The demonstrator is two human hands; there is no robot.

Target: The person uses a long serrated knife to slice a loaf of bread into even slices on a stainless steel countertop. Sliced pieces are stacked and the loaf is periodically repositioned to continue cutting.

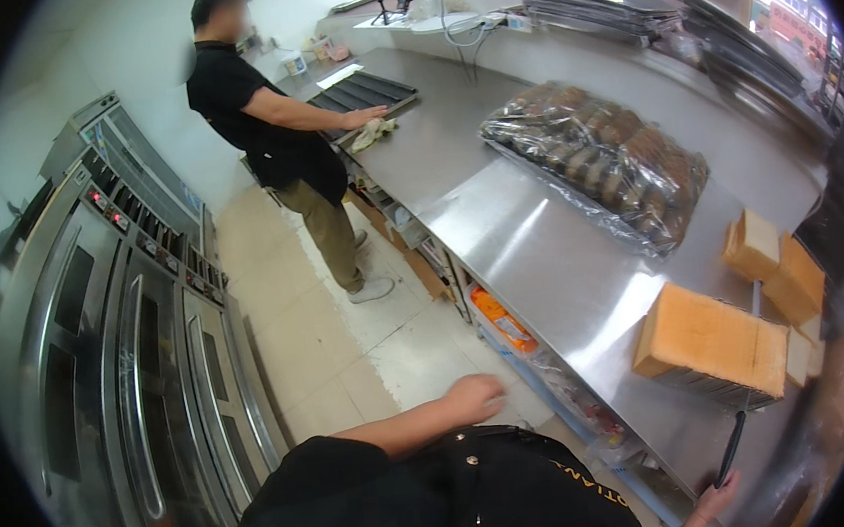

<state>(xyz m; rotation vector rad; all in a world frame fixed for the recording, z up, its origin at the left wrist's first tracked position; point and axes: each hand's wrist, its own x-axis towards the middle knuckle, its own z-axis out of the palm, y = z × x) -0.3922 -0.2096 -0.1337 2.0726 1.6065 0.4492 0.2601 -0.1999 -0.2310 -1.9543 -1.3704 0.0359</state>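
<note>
At the lower right, my right hand (719,495) grips the end of the black handle of a long bread knife (731,443). The blade runs across a large golden bread loaf (707,333) and shows again past its far side. A thin cut line crosses the loaf near its right end. Dark slats (692,383) show under the loaf's near edge. Cut bread blocks (792,280) and pale pieces lie beyond the blade. My left hand (477,398) is held in front of my body, apart from the steel table, with fingers curled and nothing visible in it.
A plastic-wrapped tray of baked goods (602,165) is on the steel table (460,185). A co-worker (267,126) stands at its far end, a hand near a cloth (374,133) and a ridged dark tray (365,91). Deck ovens (130,364) line the left. Baking trays (596,11) are stacked behind.
</note>
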